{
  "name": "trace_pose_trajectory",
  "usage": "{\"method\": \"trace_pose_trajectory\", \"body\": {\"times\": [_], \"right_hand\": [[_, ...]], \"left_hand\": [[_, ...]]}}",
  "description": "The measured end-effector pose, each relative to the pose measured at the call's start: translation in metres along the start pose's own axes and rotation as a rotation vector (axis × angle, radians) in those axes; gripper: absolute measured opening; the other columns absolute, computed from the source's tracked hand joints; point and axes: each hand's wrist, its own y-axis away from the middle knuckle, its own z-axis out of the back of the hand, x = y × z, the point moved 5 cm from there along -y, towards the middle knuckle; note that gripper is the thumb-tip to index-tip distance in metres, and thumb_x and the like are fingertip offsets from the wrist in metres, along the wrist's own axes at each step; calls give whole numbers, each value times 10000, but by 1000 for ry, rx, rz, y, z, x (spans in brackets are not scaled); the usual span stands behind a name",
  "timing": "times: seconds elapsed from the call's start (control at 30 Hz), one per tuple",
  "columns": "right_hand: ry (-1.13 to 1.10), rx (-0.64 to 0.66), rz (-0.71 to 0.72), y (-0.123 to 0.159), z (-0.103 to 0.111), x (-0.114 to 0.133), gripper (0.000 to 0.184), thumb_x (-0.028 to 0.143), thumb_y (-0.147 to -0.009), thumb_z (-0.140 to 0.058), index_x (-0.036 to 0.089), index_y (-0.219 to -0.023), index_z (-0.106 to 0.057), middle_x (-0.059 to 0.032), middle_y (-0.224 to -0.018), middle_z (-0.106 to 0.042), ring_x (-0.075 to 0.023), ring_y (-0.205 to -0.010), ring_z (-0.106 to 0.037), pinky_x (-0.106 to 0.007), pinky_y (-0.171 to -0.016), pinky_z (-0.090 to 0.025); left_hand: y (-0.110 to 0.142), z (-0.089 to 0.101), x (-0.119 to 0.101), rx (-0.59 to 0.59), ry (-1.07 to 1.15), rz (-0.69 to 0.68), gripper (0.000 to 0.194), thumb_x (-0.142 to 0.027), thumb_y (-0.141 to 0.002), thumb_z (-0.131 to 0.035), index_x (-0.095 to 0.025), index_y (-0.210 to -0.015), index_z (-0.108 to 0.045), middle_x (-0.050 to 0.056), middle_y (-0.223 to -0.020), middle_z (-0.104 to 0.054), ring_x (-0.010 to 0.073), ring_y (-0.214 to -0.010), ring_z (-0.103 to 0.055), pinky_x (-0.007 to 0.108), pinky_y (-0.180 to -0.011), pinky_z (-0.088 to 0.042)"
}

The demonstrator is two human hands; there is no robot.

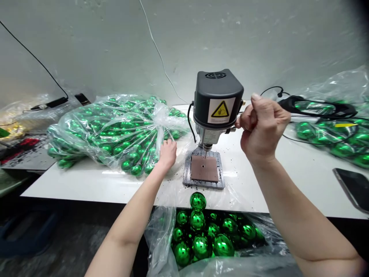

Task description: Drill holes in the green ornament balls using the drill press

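My left hand [168, 154] is closed at the right side of a large clear plastic bag [161, 119] full of shiny green balls [111, 130], its fingers curled into the gathered plastic. My right hand [263, 127] is raised in a fist round the feed lever at the right of a small black bench drill press [218, 98]; most of the lever is hidden by the fingers. Below the chuck, the thin drill bit [205, 154] points down at a brown board [205, 169] with a dark hole, lying on the grey slotted base [187, 179].
An open plastic bag [161, 238] with several green balls [201, 246] hangs below the table's front edge; one ball [198, 201] rises beside that edge. On the right lie a phone [353, 188], cables and another bag of green balls [331, 134]. Dark shavings dot the white table [95, 184].
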Motion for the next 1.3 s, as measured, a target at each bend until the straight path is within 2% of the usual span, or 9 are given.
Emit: {"method": "trace_pose_trajectory", "body": {"times": [0.1, 0.23, 0.4, 0.57, 0.7, 0.8, 0.93, 1.17, 1.3], "right_hand": [[2, 5, -9, 0, 0, 0, 478, 287, -851, -666, 217, -463, -395, 52, -426, -333, -80, -378, -286, -312, -406, -280], [18, 15, 7, 0, 1, 0, 484, 337, -858, -670, 222, -476, -395, 52, -437, -332, -79, -384, -287, -307, -397, -282], [14, 5, 8, 0, 1, -1, 505, 356, -861, -666, 217, -478, -369, 57, -436, -314, -70, -382, -288, -295, -398, -289], [-56, -19, -18, -1, 0, -1, 495, 316, -834, -690, 211, -453, -393, 61, -418, -331, -63, -375, -296, -287, -396, -269], [-25, 6, 22, -2, -1, -2, 539, 396, -857, -683, 209, -467, -362, 56, -434, -318, -67, -384, -284, -284, -395, -272], [20, 21, 45, -2, -1, -2, 578, 482, -862, -670, 208, -479, -333, 51, -442, -304, -70, -393, -272, -287, -395, -275], [30, 15, 33, -2, -1, -2, 578, 490, -861, -670, 210, -485, -333, 55, -437, -303, -69, -397, -262, -292, -399, -275], [-48, 1, 26, -2, 0, -3, 546, 424, -852, -698, 214, -478, -360, 64, -428, -319, -66, -379, -272, -285, -391, -267], [-72, 17, 17, -3, 0, -4, 534, 401, -849, -704, 214, -471, -375, 64, -425, -336, -62, -376, -285, -285, -388, -267]], "left_hand": [[-31, -10, 22, 41, -132, 109, 70, -167, -779, -685, -127, -834, -669, 234, -1057, -610, 468, -1250, -468, 604, -1029, -324], [-40, -4, 30, 100, -154, 73, 57, -151, -760, -690, -119, -806, -681, 265, -1110, -605, 505, -1246, -474, 641, -1022, -321], [-28, 18, 23, 129, -110, -56, 212, -120, -744, -714, -159, -952, -704, 198, -1151, -616, 419, -1134, -571, 548, -1000, -413], [3, 36, 0, -16, 439, -117, 459, -359, -838, -732, -212, -1263, -643, 113, -1103, -645, 291, -1006, -633, 445, -918, -510], [31, 11, -16, 194, 1075, 80, 610, -491, -842, -721, -218, -1366, -569, 111, -1192, -664, 238, -964, -677, 403, -833, -567], [45, -7, -27, 306, 1314, 174, 617, -489, -777, -790, -224, -1300, -595, 128, -1290, -654, 255, -1048, -688, 417, -880, -574], [50, -17, -36, 324, 1351, 202, 661, -384, -696, -879, -234, -1268, -585, 108, -1252, -683, 240, -1017, -707, 392, -870, -570], [50, -35, -41, 318, 1441, 380, 501, -413, -699, -848, -163, -1035, -575, 62, -927, -719, 160, -777, -688, 237, -607, -478], [51, -30, -44, 319, 1500, 310, 648, -247, -613, -879, -227, -1150, -515, 3, -971, -708, 165, -848, -694, 277, -725, -525]]}}
